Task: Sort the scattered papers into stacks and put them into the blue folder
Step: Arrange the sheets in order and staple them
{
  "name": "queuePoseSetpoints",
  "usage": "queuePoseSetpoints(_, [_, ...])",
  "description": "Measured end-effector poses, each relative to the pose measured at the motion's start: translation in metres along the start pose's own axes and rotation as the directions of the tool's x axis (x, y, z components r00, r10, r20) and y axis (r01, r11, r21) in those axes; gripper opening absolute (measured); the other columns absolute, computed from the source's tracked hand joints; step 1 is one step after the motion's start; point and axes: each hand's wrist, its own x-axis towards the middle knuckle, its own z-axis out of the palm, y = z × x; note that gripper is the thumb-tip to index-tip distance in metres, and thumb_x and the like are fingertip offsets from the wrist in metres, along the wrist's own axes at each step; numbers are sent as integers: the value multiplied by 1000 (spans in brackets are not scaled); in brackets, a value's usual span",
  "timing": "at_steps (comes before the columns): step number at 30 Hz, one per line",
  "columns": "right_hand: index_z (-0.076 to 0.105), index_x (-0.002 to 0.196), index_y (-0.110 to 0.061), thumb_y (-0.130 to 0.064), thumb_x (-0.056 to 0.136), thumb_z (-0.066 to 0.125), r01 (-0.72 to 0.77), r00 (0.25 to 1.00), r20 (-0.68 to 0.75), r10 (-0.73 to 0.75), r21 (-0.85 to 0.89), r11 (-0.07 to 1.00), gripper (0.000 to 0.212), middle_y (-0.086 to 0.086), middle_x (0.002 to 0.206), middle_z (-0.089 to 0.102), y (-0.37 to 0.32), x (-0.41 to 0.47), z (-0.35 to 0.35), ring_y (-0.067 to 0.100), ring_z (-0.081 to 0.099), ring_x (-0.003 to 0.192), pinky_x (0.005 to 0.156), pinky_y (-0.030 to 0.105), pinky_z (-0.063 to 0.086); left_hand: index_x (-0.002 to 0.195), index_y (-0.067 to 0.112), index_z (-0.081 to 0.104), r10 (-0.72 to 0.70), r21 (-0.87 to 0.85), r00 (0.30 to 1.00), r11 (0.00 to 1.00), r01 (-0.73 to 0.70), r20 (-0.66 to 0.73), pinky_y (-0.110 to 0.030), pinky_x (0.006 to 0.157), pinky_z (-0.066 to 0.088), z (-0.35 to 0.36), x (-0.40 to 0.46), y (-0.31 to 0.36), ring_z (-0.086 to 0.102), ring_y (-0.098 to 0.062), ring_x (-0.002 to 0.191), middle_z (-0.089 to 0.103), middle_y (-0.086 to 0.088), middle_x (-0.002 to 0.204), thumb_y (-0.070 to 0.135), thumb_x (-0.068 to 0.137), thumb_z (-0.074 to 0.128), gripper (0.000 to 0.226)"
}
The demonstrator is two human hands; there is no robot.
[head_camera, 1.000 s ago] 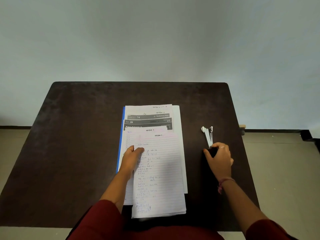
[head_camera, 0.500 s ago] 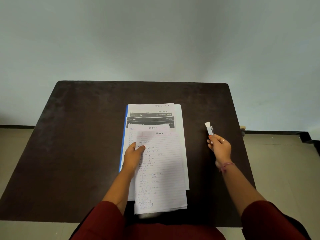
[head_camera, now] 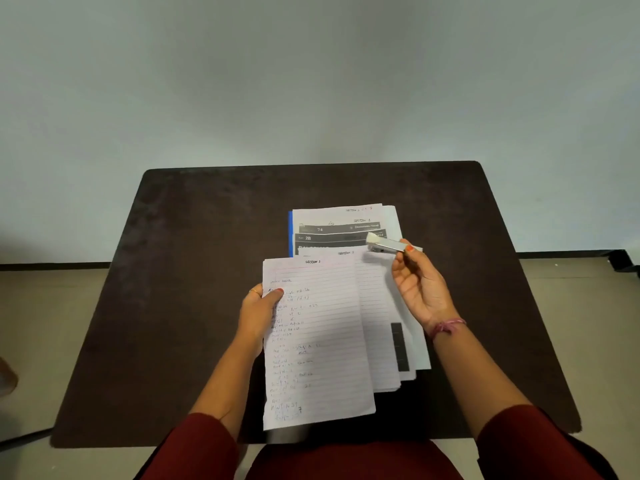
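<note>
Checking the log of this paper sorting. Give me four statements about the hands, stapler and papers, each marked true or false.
1. The right hand holds a stapler. True.
2. The left hand rests flat on bare table. False: it pinches the handwritten lined sheet at its left edge.
3. The blue folder shows along the left edge of the paper pile. True.
4. The stapler lies on the table. False: it is held above the papers.
</note>
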Motion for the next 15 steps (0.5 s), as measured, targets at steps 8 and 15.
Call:
queuePoseSetpoints(8, [68,107,-3,-3,88,58,-114,985,117,128,-121,986,21,9,89,69,68,7,52,13,66,74,67,24,58,114,13,58,-13,102,1000,995,13,-6,-35,75,55,-55,15,-5,68,-22,94,69,-3,107,15,95,55,20])
queuePoseSetpoints(15, [66,109,-8,-12,93,56,-154,974,79,214,-466,872,19,9,101,71,117,26,82,21,67,96,80,38,59,116,10,58,-57,193,997,980,46,50,-29,67,53,-72,32,-13,69,-19,90,70,-4,104,16,94,55,23])
